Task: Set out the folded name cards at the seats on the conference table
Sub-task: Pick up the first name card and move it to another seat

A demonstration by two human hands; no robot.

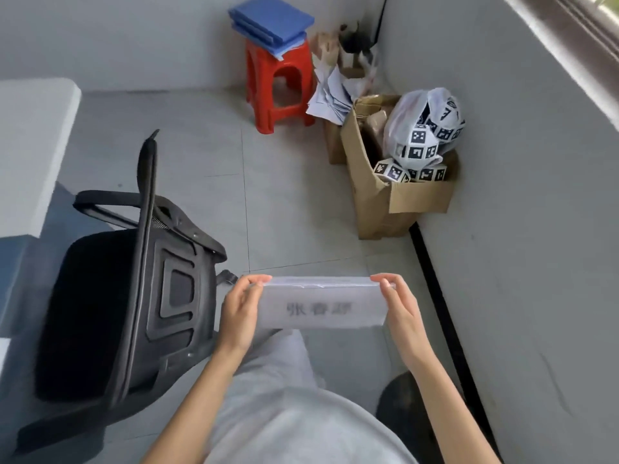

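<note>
Hands, left hand [239,316] and right hand [400,309], pinch name card [321,304], its print blurred.

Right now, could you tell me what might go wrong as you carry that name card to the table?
The name card is pinched only at its ends by the left hand and right hand; it could bow or slip. The office chair stands between you and the white table, so you might bump it.

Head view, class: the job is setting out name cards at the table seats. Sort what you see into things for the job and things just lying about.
For the job: name card, gripped by left hand and right hand; office chair; table.

Lying about: red stool, blue folders, cardboard box, plastic bag, loose papers.
</note>
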